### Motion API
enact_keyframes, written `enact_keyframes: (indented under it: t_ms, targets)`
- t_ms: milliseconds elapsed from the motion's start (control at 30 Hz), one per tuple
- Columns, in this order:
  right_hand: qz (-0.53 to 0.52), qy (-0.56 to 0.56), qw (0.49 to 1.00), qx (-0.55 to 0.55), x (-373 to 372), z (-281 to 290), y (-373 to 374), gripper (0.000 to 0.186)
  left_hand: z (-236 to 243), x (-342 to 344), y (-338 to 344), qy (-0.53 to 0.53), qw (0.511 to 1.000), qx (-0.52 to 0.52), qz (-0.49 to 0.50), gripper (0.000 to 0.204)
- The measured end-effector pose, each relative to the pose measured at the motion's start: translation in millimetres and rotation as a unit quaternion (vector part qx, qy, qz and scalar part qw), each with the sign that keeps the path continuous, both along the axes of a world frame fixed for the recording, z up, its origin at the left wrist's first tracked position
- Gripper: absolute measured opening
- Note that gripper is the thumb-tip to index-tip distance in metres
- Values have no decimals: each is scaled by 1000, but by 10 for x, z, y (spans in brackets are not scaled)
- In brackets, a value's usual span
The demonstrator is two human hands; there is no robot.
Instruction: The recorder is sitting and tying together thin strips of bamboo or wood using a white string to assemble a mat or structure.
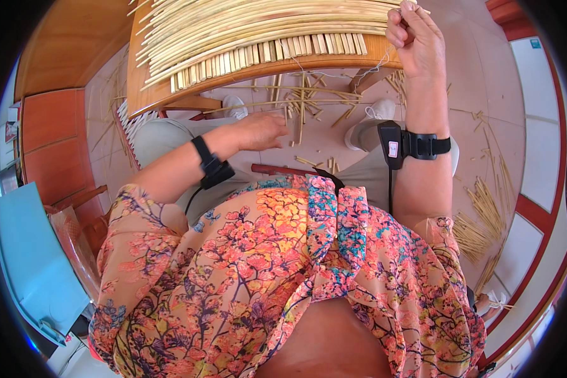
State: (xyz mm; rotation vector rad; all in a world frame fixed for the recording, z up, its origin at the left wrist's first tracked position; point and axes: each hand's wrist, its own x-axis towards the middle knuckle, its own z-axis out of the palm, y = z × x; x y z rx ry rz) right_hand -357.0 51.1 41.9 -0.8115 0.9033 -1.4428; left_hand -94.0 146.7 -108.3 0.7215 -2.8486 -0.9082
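Long pale wooden sticks [264, 31] lie side by side across a wooden table [135, 94], with a row of short cut blocks [271, 51] along its near edge. My right hand [417, 34] is raised at the right ends of the sticks, its fingers pinched together on a thin stick. A thin string or wire [378, 66] hangs by the table edge below it. My left hand [261, 130] is over my lap, apart from the table. Its fingers stretch to the right, and nothing shows in them. Both wrists wear black straps with small devices.
Offcuts and loose sticks [302, 101] are scattered on the tiled floor under the table. A pile of sticks [482, 214] lies on the floor to the right, near white, red-edged panels [538, 151]. At the left stand reddish cabinets [53, 126] and a light-blue panel [38, 252].
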Motion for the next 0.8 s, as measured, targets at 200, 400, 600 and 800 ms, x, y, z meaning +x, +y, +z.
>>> enact_keyframes:
  t_ms: [200, 400, 600, 800]
  targets:
    - [55, 28, 997, -41, 105, 367, 246, 7, -1068, 158, -244, -227, 953, 6, 202, 83]
    - [113, -14, 989, -97, 134, 838, 578, 14, -1477, 77, -368, -88, 914, 92, 385, 45]
    - [133, -57, 987, -71, 122, 1047, 843, 18, -1719, 150, -214, -104, 892, 98, 430, 43]
    - [96, -44, 994, -39, 130, 1020, 992, 15, -1843, 69, -92, -107, 890, 126, 425, 41]
